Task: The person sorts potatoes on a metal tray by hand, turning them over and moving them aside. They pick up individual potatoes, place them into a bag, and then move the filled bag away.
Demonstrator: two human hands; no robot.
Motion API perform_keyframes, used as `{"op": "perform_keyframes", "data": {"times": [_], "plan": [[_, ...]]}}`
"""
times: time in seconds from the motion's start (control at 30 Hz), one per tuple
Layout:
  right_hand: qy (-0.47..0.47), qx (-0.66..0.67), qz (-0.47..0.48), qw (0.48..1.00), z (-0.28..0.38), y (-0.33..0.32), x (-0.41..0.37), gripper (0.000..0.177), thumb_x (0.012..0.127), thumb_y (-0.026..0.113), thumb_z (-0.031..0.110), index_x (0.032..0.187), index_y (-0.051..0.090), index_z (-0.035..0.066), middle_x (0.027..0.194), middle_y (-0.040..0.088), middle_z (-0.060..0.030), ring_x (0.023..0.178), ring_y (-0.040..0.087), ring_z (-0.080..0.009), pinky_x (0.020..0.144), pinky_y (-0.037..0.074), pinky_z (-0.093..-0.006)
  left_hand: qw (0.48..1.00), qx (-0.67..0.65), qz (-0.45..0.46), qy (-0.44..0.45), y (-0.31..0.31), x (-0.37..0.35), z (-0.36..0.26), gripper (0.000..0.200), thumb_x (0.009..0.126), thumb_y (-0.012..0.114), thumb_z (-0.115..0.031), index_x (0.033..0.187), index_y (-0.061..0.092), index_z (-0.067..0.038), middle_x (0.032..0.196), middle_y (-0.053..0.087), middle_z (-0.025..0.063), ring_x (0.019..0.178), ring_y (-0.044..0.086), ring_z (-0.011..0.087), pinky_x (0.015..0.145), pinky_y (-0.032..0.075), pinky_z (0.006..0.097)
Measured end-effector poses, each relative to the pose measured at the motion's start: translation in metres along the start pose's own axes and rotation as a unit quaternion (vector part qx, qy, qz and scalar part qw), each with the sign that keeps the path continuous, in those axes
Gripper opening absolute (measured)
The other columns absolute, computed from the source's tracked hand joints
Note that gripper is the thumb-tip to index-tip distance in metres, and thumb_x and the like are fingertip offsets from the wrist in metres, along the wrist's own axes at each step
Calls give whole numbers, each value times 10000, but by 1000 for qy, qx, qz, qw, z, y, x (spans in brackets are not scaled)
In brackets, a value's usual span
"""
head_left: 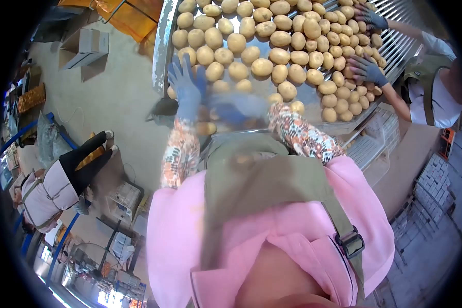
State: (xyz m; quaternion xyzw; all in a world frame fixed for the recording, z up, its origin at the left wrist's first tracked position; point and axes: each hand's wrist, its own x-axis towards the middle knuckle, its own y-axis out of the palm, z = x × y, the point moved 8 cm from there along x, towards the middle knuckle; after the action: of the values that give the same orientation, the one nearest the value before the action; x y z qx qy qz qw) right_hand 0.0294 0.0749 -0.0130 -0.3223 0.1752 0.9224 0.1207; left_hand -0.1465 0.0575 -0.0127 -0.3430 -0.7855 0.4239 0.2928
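Note:
Many potatoes (262, 67) lie on a metal sorting table (252, 43) in front of me. My left hand (186, 84), in a grey-blue glove, has its fingers stretched and spread at the table's left side, beside the nearest potatoes; I see nothing held in it. Low over the near edge, my right hand (238, 109), gloved too, is smeared by motion. Its fingers cannot be made out, nor whether it holds anything. A few potatoes (287, 91) lie just beyond it. Both my forearms wear flower-patterned sleeves.
At right, a co-worker's gloved hands (367, 70) touch potatoes near metal rollers (395, 31). A white plastic crate (377, 136) stands below the table's right side. To the left are an open cardboard box (84, 49), an orange sack (126, 18) and another person (51, 187).

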Motion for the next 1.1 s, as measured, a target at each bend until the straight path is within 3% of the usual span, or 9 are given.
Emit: {"op": "perform_keyframes", "data": {"times": [0.17, 0.2, 0.23, 0.3, 0.63, 0.77, 0.9, 1.03, 1.1], "plan": [[-53, 175, -295, 938, 45, -111, -51, 357, 949, 475, 357, 1216, 582, 147, 1073, 611, -77, 958, 578, -181, 838, 467, -335, 959, 157, 233, -33, 46, -2, -29, 811, 848, 519, -627, 1506, 223, -255, 1565, 84, 207, 1366, 75, 581, 1055, 130, 711], [-105, -255, -387, 880, 39, -138, -68, 388, 943, 480, 356, 1272, 550, 164, 1213, 549, -121, 1115, 509, -239, 944, 403, -385, 969, 134, 209, -1, 56, -20, -34, 804, 853, 499, -637, 1507, 220, -262, 1566, 88, 203, 1368, 55, 584, 1055, 105, 717], [-138, -634, -399, 648, 21, -135, -78, 430, 936, 485, 355, 1329, 517, 181, 1352, 487, -165, 1271, 440, -296, 1051, 340, -434, 976, 114, 184, 27, 63, -38, -37, 797, 857, 478, -647, 1509, 217, -268, 1566, 92, 200, 1369, 35, 586, 1055, 79, 724], [-100, -677, -276, 674, -25, -125, -103, 526, 915, 505, 367, 1419, 425, 241, 1530, 237, -200, 1440, 139, -376, 1146, 114, -537, 961, 100, 248, 68, 43, -68, -62, 739, 862, 541, -480, 1476, 289, -158, 1528, 202, 234, 1351, 175, 564, 1010, 153, 739], [21, -433, -249, 866, -56, -26, -63, 642, 905, 526, 389, 1485, 305, 226, 1542, 135, -260, 1443, 37, -432, 1075, -49, -668, 970, 67, 207, 105, 16, -133, -58, 580, 898, 526, -480, 1418, 438, -238, 1541, 212, 185, 1422, 92, 453, 1092, 43, 656], [-211, -258, -166, 928, -27, -15, -77, 440, 903, 541, 321, 1317, 533, 172, 1392, 447, -223, 1326, 371, -407, 1093, 272, -523, 977, 161, 119, 66, 3, -138, -22, 613, 882, 561, -471, 1390, 457, -145, 1462, 334, 197, 1365, 236, 443, 1099, 140, 602], [-131, -383, -468, 785, -68, -82, -131, 359, 910, 532, 228, 1260, 580, 162, 1312, 525, -166, 1217, 468, -376, 1029, 358, -478, 985, -165, 42, -9, -9, -141, 34, 618, 850, 649, -354, 1329, 479, -1, 1288, 521, 229, 1189, 480, 410, 1038, 338, 494], [-31, -574, -428, 697, -128, -79, -139, 357, 899, 543, 213, 1251, 594, 181, 1374, 454, -144, 1232, 433, -356, 1028, 337, -467, 993, 82, -47, 66, -42, -108, 16, 514, 882, 623, -277, 1299, 512, 2, 1292, 537, 227, 1192, 497, 400, 1042, 352, 472], [-9, -19, -243, 970, -117, -57, -101, 367, 905, 543, 233, 1261, 586, 161, 1353, 461, -132, 1230, 435, -337, 1061, 308, -453, 992, 33, -73, 96, -32, -80, -1, 490, 906, 591, -259, 1310, 501, 2, 1329, 511, 228, 1216, 476, 413, 1057, 336, 477]]}}
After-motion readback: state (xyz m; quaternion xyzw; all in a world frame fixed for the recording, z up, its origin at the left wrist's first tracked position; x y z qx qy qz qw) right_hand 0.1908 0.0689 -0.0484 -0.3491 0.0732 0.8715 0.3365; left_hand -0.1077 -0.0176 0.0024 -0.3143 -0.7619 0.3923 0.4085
